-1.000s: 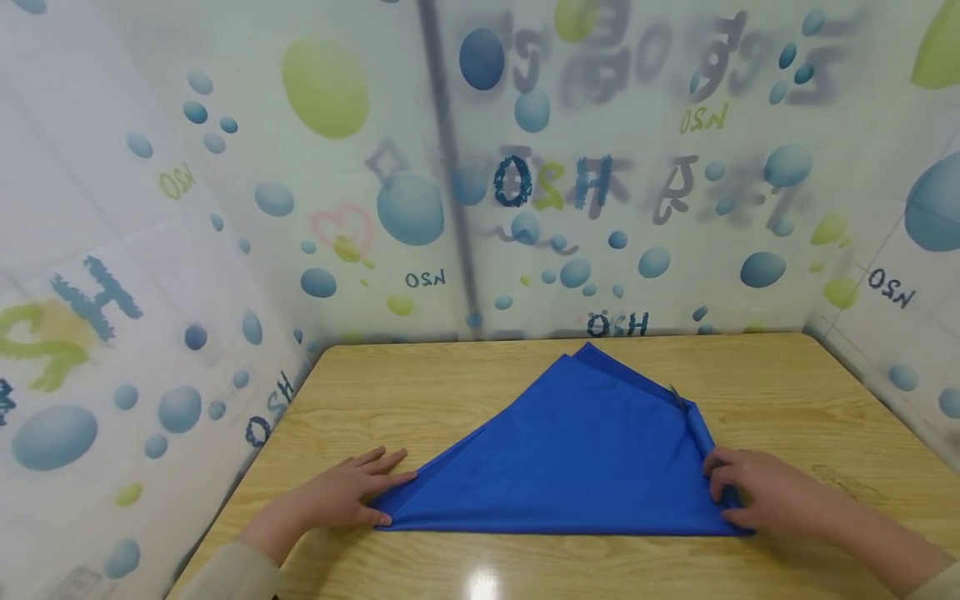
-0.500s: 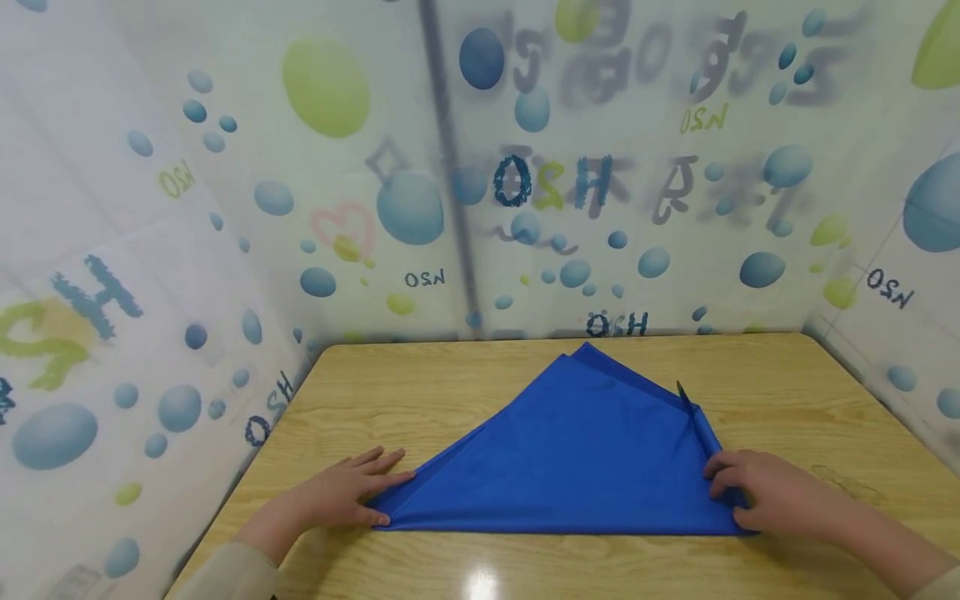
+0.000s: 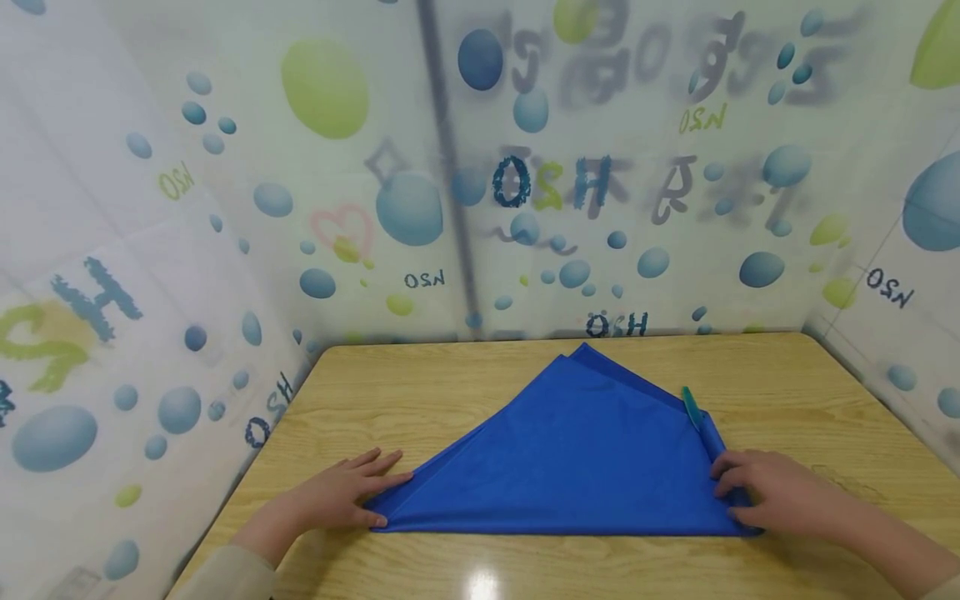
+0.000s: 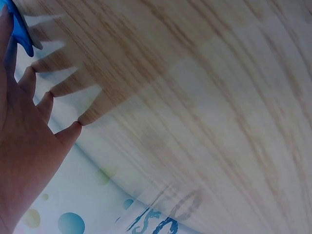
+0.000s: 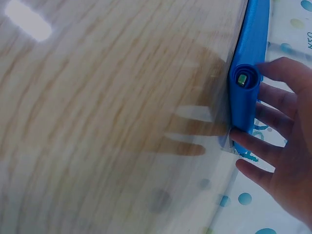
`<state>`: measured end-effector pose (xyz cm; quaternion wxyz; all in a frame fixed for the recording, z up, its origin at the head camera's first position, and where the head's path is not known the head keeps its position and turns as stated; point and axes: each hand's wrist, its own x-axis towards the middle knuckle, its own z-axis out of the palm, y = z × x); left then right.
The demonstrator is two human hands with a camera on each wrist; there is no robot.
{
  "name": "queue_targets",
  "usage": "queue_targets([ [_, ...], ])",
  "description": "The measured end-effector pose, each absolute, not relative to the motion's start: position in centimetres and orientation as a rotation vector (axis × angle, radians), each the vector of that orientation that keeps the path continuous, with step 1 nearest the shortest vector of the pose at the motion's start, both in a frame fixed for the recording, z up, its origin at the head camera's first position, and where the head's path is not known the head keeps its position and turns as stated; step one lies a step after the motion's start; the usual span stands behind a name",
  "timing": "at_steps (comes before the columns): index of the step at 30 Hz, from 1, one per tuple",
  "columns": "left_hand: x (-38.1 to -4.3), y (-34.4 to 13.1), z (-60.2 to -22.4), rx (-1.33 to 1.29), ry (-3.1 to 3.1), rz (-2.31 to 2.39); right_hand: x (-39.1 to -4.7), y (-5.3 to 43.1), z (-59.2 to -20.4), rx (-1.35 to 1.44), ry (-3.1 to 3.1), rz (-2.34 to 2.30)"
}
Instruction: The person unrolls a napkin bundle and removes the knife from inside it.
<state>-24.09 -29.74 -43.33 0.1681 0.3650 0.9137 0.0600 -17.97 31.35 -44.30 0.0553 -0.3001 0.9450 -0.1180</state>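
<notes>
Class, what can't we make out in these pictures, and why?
Head view: slim teal object, lower part hidden by the partly rolled blue cloth.
Left wrist view: most of the cloth, cut off at top left corner.
Right wrist view: right hand, partly cut off by right edge.

Smooth, mostly matt cloth — glossy tabletop with wood grain.

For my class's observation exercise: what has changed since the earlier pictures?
The rolled edge of the blue cloth moved slightly right with the right hand; the slim object at its far end also shifted right and now shows green, not dark. Nothing was released. The left hand stayed on the left corner.
</notes>
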Motion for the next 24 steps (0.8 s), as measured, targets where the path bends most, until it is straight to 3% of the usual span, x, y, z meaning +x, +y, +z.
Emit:
queue_targets([
  [24, -24.2, -30.3, -43.6, 1.005, 2.591, 0.175, -17.8, 32.7, -44.0, -0.840, 2.805, -0.352],
])
